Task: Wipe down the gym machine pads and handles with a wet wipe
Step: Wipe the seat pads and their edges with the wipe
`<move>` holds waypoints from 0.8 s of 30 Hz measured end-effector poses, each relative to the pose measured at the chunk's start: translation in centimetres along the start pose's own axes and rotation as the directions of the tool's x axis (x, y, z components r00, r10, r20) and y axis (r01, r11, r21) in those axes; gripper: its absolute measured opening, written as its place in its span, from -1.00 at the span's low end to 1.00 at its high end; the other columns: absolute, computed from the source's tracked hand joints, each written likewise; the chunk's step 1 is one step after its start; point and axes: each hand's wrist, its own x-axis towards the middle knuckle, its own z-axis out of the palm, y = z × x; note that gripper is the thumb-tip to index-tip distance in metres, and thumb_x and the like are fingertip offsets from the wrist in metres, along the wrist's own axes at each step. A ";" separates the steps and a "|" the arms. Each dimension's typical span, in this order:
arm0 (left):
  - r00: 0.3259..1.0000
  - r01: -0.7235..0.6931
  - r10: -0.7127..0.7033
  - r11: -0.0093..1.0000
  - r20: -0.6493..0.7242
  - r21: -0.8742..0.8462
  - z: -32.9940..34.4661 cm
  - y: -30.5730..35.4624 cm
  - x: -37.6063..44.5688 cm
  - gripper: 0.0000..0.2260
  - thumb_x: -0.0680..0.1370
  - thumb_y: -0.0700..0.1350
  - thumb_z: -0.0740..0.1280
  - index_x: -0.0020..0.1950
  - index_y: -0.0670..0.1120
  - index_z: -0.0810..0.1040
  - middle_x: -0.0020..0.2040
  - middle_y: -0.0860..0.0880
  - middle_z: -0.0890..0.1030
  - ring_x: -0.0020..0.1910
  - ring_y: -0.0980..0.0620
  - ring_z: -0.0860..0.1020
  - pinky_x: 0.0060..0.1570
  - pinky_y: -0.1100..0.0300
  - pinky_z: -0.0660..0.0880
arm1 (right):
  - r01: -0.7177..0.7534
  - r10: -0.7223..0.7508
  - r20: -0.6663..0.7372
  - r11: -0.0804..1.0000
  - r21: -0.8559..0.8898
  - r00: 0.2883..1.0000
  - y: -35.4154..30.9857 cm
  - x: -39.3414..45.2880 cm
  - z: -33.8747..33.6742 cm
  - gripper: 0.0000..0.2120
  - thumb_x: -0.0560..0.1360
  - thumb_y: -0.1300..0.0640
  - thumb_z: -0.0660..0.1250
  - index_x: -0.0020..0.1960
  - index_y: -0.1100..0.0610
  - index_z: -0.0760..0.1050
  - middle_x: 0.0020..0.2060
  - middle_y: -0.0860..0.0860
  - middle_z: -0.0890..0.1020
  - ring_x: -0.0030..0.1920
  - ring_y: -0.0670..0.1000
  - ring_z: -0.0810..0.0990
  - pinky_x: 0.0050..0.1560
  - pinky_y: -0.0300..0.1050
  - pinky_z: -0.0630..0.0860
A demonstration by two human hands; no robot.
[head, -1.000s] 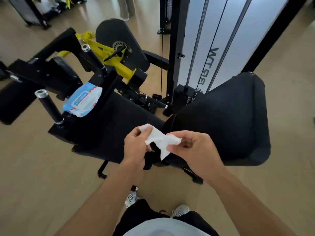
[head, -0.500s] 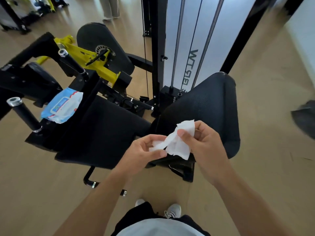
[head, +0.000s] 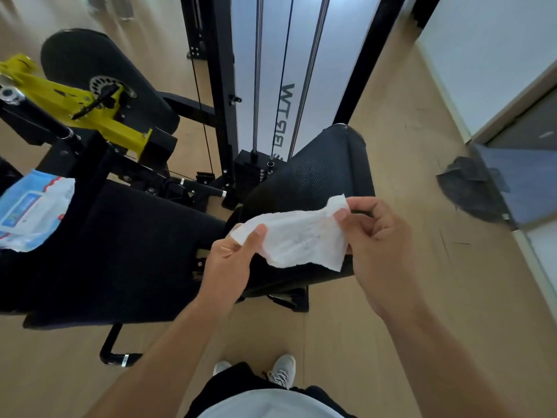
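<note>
I see my left hand (head: 229, 260) and right hand (head: 379, 236) each pinching the wet wipe (head: 298, 239), spread above the back pad (head: 316, 173).

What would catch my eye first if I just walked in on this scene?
Probably the white wet wipe, stretched open between the left hand and the right hand over the black back pad. Next, the bright yellow lever arm at upper left and the blue wipe packet on the left edge.
</note>
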 end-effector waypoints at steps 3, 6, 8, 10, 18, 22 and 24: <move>0.999 0.022 -0.023 0.999 0.047 0.023 1.0 0.0 0.4 -0.69 0.62 0.04 0.32 -0.14 -0.13 0.71 -0.21 0.01 0.73 -0.18 0.10 0.70 -0.18 0.29 0.59 | -0.029 0.028 -0.080 1.000 -0.011 0.996 -0.2 0.3 -0.8 -0.84 0.71 0.08 0.20 0.02 -0.04 0.54 -0.12 -0.06 0.72 -0.18 0.02 0.73 -0.27 -0.06 0.68; 0.996 0.004 -0.009 0.998 0.088 0.060 2.4 0.5 1.0 -0.60 0.61 0.06 0.33 -0.37 -0.07 0.65 -0.41 0.07 0.65 -0.38 0.24 0.60 -0.32 0.42 0.45 | -0.061 0.055 -0.141 0.997 -0.042 0.989 -0.5 1.2 -2.0 -0.78 0.72 0.06 0.17 0.07 0.09 0.57 -0.10 0.04 0.70 -0.25 -0.03 0.71 -0.32 -0.10 0.66; 0.996 0.004 -0.008 0.999 0.087 0.051 3.3 0.6 1.7 -0.52 0.56 0.17 0.36 -0.24 -0.26 0.65 -0.33 -0.12 0.66 -0.32 0.07 0.58 -0.26 0.25 0.47 | -0.062 0.056 -0.197 0.998 -0.025 0.979 -0.3 2.2 -2.8 -0.77 0.72 0.09 0.19 0.12 0.19 0.57 -0.09 0.08 0.69 -0.22 -0.06 0.68 -0.33 -0.16 0.64; 0.998 0.000 -0.002 1.000 0.060 0.024 4.1 0.2 2.3 -0.47 0.58 0.16 0.36 -0.17 -0.35 0.60 -0.33 -0.15 0.59 -0.34 0.00 0.51 -0.32 0.16 0.43 | -0.053 0.047 -0.275 0.998 -0.015 0.960 0.2 3.1 -3.4 -0.76 0.71 0.11 0.21 0.20 0.22 0.58 -0.07 0.10 0.69 -0.19 -0.04 0.66 -0.33 -0.19 0.63; 0.983 0.033 -0.042 0.998 0.177 0.055 5.5 -1.4 3.5 -0.46 0.62 0.15 0.31 -0.16 -0.37 0.57 -0.32 -0.21 0.59 -0.36 -0.06 0.52 -0.34 0.12 0.48 | -0.258 0.346 -0.269 0.913 0.315 0.899 1.3 4.2 -3.9 -0.78 0.73 0.15 0.15 0.25 0.10 0.54 -0.07 0.05 0.69 -0.19 -0.01 0.64 -0.28 -0.18 0.53; 0.967 0.051 -0.067 0.996 0.245 0.073 5.4 -2.2 3.8 -0.46 0.55 0.24 0.36 0.03 -0.28 0.63 -0.06 -0.24 0.69 -0.11 0.05 0.65 -0.09 0.15 0.57 | -0.241 0.253 -0.273 0.968 0.077 0.928 1.5 3.9 -3.8 -0.62 0.53 0.03 0.50 0.29 0.02 0.48 -0.04 -0.01 0.70 -0.16 -0.06 0.68 -0.20 -0.13 0.56; 0.962 0.069 -0.094 0.992 0.258 0.103 5.1 -2.7 3.7 -0.69 0.57 0.11 0.41 0.11 -0.11 0.67 -0.06 -0.01 0.73 -0.05 0.10 0.70 -0.13 0.26 0.60 | -0.194 0.170 -0.297 0.980 -0.054 0.940 1.8 3.8 -3.6 -0.52 0.45 0.14 0.58 0.30 0.00 0.49 -0.07 -0.03 0.69 -0.14 -0.09 0.72 -0.18 -0.19 0.59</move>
